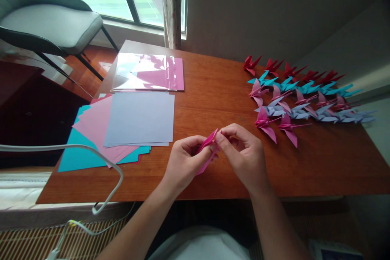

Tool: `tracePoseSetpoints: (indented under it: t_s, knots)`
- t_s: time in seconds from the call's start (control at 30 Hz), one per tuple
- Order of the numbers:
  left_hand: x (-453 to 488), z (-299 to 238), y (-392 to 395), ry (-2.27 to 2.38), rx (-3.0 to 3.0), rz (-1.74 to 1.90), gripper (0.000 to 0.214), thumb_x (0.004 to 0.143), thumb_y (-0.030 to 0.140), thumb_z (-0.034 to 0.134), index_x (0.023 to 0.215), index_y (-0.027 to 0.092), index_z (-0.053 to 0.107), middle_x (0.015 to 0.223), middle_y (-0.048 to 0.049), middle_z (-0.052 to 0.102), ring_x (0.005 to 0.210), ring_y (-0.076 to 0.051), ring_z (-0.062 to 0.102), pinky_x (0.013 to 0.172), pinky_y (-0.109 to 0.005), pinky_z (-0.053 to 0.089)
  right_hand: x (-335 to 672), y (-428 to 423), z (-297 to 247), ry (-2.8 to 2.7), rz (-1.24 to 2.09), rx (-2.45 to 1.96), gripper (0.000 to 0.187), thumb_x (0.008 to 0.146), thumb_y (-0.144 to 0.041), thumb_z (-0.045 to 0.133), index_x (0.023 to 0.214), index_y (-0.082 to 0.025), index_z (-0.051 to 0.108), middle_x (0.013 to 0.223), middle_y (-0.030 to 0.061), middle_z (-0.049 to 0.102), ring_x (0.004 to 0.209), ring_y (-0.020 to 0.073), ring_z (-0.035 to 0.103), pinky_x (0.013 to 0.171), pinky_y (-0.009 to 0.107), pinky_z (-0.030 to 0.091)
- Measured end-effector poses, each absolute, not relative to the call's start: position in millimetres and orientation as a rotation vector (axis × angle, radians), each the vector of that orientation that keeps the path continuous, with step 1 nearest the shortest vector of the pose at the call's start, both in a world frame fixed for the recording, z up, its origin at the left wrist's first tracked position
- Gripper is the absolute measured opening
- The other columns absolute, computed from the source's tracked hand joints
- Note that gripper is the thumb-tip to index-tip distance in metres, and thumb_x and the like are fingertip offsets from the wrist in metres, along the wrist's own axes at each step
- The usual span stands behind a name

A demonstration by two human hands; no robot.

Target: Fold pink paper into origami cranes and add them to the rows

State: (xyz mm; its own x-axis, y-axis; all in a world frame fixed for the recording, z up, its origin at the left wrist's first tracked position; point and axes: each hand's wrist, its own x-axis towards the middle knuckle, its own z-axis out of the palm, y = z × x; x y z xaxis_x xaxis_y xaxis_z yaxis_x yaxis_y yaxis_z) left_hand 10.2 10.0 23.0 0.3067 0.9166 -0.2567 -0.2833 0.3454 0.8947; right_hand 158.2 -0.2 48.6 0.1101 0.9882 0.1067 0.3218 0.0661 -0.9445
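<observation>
A folded piece of magenta origami paper point(203, 168) is held above the front part of the wooden table, partly covered by fingers. My left hand point(186, 159) is closed around it, thumb on top. At the paper's upper tip, the thumb and index finger of my right hand point(246, 153) are pinched together on a small end of it. Two finished magenta paper cranes point(265, 124) stand on the table to the right of my hands. Behind them run rows of lavender cranes point(300, 111), light pink cranes point(278, 94), turquoise cranes point(286, 85) and red cranes point(289, 70).
Left on the table point(210, 97) lie lavender sheets point(140, 118) over fanned pink and turquoise sheets point(81, 146). Behind them is a clear plastic packet of paper point(149, 73). A white cable point(120, 178) crosses the left front edge. A chair point(55, 26) stands by the window.
</observation>
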Motion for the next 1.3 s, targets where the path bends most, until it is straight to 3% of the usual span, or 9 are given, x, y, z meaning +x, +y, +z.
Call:
tracePoseSetpoints:
  t_s: [0.4,0.73,0.97,1.3]
  knots:
    - [10.3,25.3,9.6,0.958,0.884,0.901,0.02,0.074,0.031,0.085,0.079,0.014,0.076,0.07,-0.0044,0.075,0.062,-0.014,0.065,0.057,-0.02,0.05,156.5,1.9,49.4,-1.358,0.878,-1.466,0.018,0.094,-0.03,0.063,0.079,-0.022,0.067,0.078,0.0012,0.064,0.072,0.0164,0.06,0.064,0.03,0.048]
    - [9.1,23.9,9.6,0.887,0.832,0.874,0.031,0.084,0.044,0.075,0.091,0.014,0.077,0.077,-0.0056,0.075,0.07,-0.016,0.069,0.069,-0.026,0.055,159.0,3.4,48.7,-1.374,0.914,-1.434,0.018,0.096,-0.032,0.06,0.084,-0.022,0.067,0.083,0.0015,0.065,0.077,0.016,0.061,0.068,0.029,0.049]
    - [9.1,24.9,10.0,0.871,0.84,0.865,0.032,0.085,0.044,0.075,0.091,0.013,0.078,0.076,-0.0059,0.075,0.071,-0.016,0.068,0.067,-0.024,0.054,161.8,3.5,45.0,-1.4,1.034,-1.401,0.007,0.09,-0.027,0.067,0.085,-0.022,0.069,0.085,0.002,0.065,0.075,0.0161,0.06,0.063,0.028,0.05]
    - [9.8,25.6,10.6,0.905,0.89,0.872,0.031,0.086,0.044,0.074,0.091,0.014,0.08,0.076,-0.0065,0.076,0.068,-0.015,0.065,0.061,-0.022,0.05,161.3,4.0,44.9,-1.369,1.048,-1.374,0.008,0.089,-0.027,0.068,0.083,-0.022,0.067,0.082,0.0015,0.063,0.076,0.0163,0.06,0.063,0.028,0.05]
